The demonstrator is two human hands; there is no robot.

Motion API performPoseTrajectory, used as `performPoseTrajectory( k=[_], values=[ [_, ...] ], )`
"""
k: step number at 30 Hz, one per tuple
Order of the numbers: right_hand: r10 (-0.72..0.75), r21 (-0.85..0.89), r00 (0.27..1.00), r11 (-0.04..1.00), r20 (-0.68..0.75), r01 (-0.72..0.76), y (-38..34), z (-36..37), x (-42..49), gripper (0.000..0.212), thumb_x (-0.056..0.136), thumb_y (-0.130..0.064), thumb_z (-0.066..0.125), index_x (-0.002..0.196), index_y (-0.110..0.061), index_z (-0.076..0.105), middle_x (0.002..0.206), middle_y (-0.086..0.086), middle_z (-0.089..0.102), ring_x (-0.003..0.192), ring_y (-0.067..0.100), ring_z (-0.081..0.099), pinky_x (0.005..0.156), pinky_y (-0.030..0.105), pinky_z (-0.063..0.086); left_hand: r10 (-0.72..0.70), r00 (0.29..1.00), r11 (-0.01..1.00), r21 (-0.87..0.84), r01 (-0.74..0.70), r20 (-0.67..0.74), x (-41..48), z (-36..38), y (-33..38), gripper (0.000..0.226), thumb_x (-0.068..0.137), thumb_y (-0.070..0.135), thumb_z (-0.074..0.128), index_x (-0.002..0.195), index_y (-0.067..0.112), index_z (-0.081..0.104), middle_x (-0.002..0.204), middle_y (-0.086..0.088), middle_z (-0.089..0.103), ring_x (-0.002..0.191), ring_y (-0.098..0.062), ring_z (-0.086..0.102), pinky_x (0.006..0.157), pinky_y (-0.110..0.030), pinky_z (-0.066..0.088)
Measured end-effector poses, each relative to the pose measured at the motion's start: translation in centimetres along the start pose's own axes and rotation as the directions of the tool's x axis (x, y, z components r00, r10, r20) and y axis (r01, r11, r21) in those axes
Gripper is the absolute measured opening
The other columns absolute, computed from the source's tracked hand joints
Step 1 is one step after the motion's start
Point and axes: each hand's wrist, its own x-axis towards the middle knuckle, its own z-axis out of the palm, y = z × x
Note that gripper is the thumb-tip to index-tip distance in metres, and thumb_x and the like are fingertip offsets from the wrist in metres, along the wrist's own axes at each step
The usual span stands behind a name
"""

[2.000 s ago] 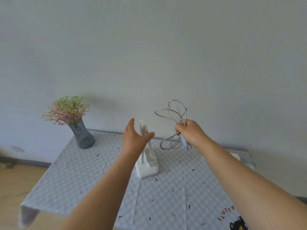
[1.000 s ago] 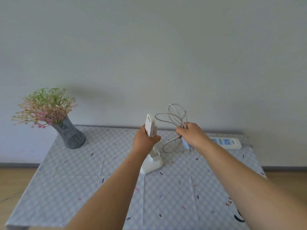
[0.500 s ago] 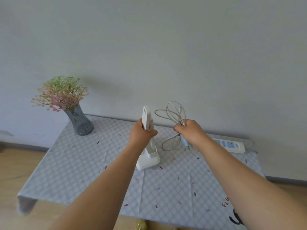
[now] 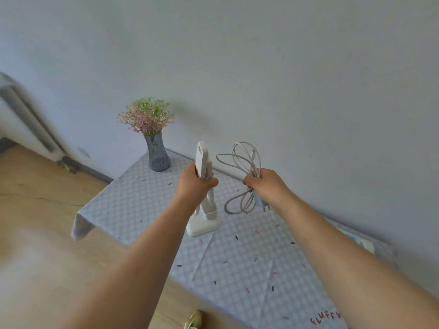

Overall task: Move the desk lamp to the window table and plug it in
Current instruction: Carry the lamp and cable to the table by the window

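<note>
Left grip (image 4: 193, 184) wraps the lamp (image 4: 203, 225) stem, base on or just above the bench (image 4: 142, 198); we can't tell. Right grip (image 4: 266, 184) clutches the coiled cord (image 4: 240, 160), we judge so it won't drag.

A pale wall (image 4: 285, 67) backs a table (image 4: 142, 198) under checked cloth; a grey vase (image 4: 158, 154) of flowers stands at its far corner. Wooden floor (image 4: 35, 210) lies left.

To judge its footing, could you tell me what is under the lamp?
Under the desk lamp lies the checked tablecloth, which hides the tabletop; whether the base touches it cannot be told.
</note>
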Motion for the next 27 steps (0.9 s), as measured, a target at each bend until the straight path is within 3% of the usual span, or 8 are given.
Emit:
performPoseTrajectory(
  k=[7, 15, 27],
  values=[
    [-0.059, -0.008, 0.988, 0.998, 0.143, 0.061, -1.8, 2.1, -1.2, 0.028, 0.085, -0.016, 0.057, 0.097, 0.009, 0.063, 0.079, 0.011, 0.059, 0.070, 0.020, 0.053, 0.059, 0.029, 0.038, -0.024, 0.988, 0.998, -0.057, 0.016, -0.150, -2.8, -3.5, -0.5, 0.026, 0.065, 0.010, 0.074, 0.086, 0.018, 0.061, 0.078, 0.006, 0.067, 0.075, -0.013, 0.063, 0.068, -0.030, 0.050],
    [-0.065, 0.015, 0.975, 0.998, 0.212, 0.063, -5.3, 7.5, -1.4, 0.010, 0.085, -0.019, 0.061, 0.084, -0.010, 0.064, 0.073, 0.004, 0.060, 0.060, 0.014, 0.052, 0.053, 0.024, 0.039, -0.042, 0.973, 0.996, -0.086, 0.023, -0.226, -2.7, -9.8, -1.9, 0.026, 0.067, 0.009, 0.073, 0.083, 0.025, 0.060, 0.080, 0.004, 0.065, 0.078, -0.015, 0.063, 0.069, -0.032, 0.051],
    [-0.093, 0.009, 0.943, 0.995, 0.319, 0.096, -15.6, 24.2, 0.4, 0.010, 0.086, -0.020, 0.058, 0.078, -0.014, 0.058, 0.074, 0.005, 0.058, 0.063, 0.015, 0.050, 0.055, 0.026, 0.039, -0.092, 0.950, 0.993, -0.100, 0.065, -0.298, 1.3, -27.2, -7.2, 0.025, 0.067, 0.009, 0.073, 0.087, 0.015, 0.061, 0.086, -0.002, 0.069, 0.082, -0.020, 0.065, 0.077, -0.037, 0.055]
  ],
)
